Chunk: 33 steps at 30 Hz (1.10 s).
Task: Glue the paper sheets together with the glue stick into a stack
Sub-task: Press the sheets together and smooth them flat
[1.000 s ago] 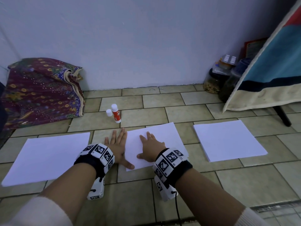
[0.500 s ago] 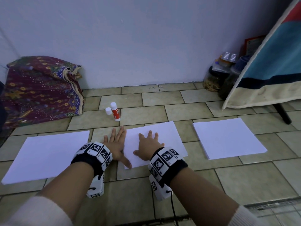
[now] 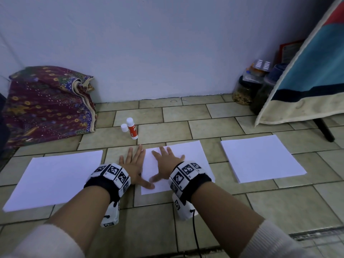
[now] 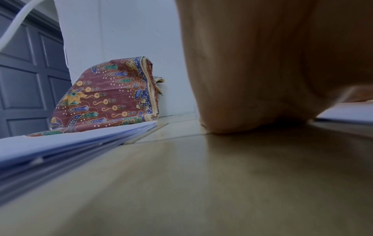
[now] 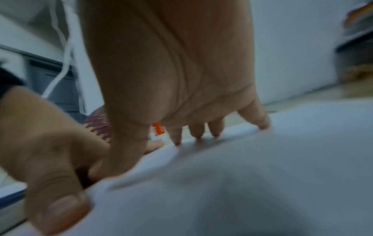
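Both hands are lying flat, fingers spread: right hand [image 3: 163, 162] pressing the middle paper sheet [image 3: 189, 155], left hand [image 3: 133, 162] resting along its edge. Glue stick [image 3: 132, 128] is standing just beyond, uncapped.

Paper, tile and cloth, as I see them

The middle sheet [image 3: 183, 157] under my hands is matt white paper, smooth; the left stack [image 3: 54, 177] and right stack [image 3: 260, 161] look the same. Floor tiles [image 3: 204, 127] are beige, faintly glossy. The far glue stick [image 3: 131, 128] looks like smooth plastic; the far-left bundle [image 3: 46, 103] is patterned cloth.
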Each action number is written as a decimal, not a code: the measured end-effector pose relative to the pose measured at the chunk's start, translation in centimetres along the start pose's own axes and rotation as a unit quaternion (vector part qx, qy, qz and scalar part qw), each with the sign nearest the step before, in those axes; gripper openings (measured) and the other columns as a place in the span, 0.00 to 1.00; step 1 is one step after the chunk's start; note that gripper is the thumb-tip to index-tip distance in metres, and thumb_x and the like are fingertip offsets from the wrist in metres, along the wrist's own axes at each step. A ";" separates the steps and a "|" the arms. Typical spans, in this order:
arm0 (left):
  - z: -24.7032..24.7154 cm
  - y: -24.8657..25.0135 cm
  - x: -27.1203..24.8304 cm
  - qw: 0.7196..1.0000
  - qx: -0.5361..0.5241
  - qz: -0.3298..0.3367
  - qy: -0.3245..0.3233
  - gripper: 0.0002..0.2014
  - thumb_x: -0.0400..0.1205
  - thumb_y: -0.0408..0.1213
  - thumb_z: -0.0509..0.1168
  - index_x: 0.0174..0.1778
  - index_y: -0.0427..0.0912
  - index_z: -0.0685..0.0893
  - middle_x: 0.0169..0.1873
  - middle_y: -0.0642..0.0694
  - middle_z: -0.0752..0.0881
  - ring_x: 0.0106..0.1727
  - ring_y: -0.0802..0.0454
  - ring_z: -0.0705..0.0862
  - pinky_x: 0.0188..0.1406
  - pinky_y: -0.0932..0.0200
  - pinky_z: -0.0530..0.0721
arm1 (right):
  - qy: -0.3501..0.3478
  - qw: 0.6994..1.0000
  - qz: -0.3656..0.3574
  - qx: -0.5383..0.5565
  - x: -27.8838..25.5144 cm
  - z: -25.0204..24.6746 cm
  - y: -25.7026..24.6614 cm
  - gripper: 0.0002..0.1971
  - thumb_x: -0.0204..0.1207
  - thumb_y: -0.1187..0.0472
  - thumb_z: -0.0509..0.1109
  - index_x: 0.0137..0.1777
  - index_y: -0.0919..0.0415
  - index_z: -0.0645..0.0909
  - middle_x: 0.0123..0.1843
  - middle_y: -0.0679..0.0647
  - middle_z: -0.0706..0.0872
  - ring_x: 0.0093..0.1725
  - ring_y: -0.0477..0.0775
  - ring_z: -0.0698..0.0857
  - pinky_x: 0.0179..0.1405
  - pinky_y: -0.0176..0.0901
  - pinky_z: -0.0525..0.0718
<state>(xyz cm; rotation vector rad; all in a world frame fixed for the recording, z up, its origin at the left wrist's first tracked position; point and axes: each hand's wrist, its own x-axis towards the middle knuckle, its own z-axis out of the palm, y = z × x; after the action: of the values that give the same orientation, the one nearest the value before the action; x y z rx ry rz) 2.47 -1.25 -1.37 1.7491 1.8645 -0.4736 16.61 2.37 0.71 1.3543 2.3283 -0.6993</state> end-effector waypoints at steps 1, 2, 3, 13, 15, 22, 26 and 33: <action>0.0 -0.1 0.1 1.000 -0.002 0.002 -0.001 0.73 0.58 0.74 0.68 0.80 0.40 0.25 0.79 0.47 0.22 0.80 0.40 0.24 0.80 0.36 0.33 | -0.004 1.000 -0.004 0.017 0.1 0.0 0.5 0.46 0.77 0.38 0.66 0.85 0.48 0.41 0.86 0.51 0.36 0.85 0.55 0.37 0.76 0.78 0.47; 0.0 -0.2 0.1 1.000 0.000 0.003 -0.001 0.73 0.55 0.74 0.64 0.80 0.40 0.25 0.79 0.47 0.22 0.80 0.40 0.24 0.80 0.36 0.33 | -0.003 1.000 -0.003 0.029 0.2 -0.1 1.0 0.41 0.80 0.39 0.62 0.85 0.47 0.42 0.86 0.51 0.37 0.85 0.54 0.39 0.77 0.76 0.48; 0.0 -0.3 0.2 1.000 0.001 0.004 -0.001 0.72 0.54 0.73 0.62 0.80 0.41 0.25 0.79 0.47 0.22 0.80 0.40 0.24 0.80 0.35 0.33 | 0.001 0.999 0.002 0.032 0.3 -0.2 1.5 0.38 0.82 0.42 0.61 0.85 0.47 0.43 0.86 0.51 0.37 0.85 0.54 0.40 0.78 0.74 0.49; 0.3 -0.3 0.6 1.000 0.010 0.008 0.009 0.69 0.65 0.68 0.73 0.81 0.45 0.26 0.79 0.47 0.22 0.80 0.39 0.24 0.79 0.34 0.33 | 0.000 0.996 0.086 -0.014 -1.7 -1.5 8.0 0.61 0.65 0.42 0.80 0.85 0.52 0.38 0.86 0.54 0.39 0.85 0.56 0.48 0.80 0.68 0.55; 0.1 -0.7 0.6 1.000 -0.009 0.010 -0.006 0.74 0.57 0.76 0.70 0.82 0.45 0.28 0.79 0.48 0.22 0.80 0.40 0.24 0.80 0.35 0.33 | 0.022 0.992 0.120 -0.033 -1.7 -1.3 7.2 0.59 0.64 0.42 0.81 0.84 0.58 0.44 0.85 0.60 0.46 0.84 0.61 0.54 0.78 0.66 0.59; -1.0 0.6 0.6 0.983 -0.114 -0.007 0.140 0.51 0.66 0.74 0.62 0.80 0.49 0.57 0.82 0.51 0.53 0.80 0.45 0.56 0.75 0.44 0.60 | 0.054 0.993 0.101 -0.032 -1.7 -0.5 4.2 0.28 0.78 0.59 0.68 0.76 0.60 0.64 0.73 0.62 0.64 0.74 0.65 0.63 0.71 0.57 0.71; -1.1 1.2 0.5 0.986 -0.043 0.077 0.144 0.42 0.79 0.57 0.66 0.84 0.54 0.51 0.84 0.53 0.49 0.81 0.43 0.54 0.77 0.38 0.59 | 0.053 0.999 0.008 0.013 -1.3 0.5 2.6 0.34 0.77 0.59 0.69 0.80 0.55 0.60 0.76 0.59 0.64 0.75 0.66 0.61 0.73 0.61 0.70; -1.1 1.3 -0.1 0.978 -0.026 0.101 0.180 0.24 0.79 0.53 0.68 0.70 0.50 0.76 0.66 0.51 0.74 0.69 0.50 0.69 0.67 0.50 0.72 | 0.082 0.996 0.037 0.004 -1.2 0.9 1.7 0.43 0.69 0.49 0.78 0.79 0.55 0.59 0.78 0.58 0.61 0.78 0.66 0.57 0.72 0.64 0.69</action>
<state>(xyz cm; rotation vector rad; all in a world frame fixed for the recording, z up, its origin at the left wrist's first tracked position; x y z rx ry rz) 3.55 -0.55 -0.27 2.0669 1.8828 -0.0274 18.78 1.72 0.21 1.5455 2.3882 -0.5970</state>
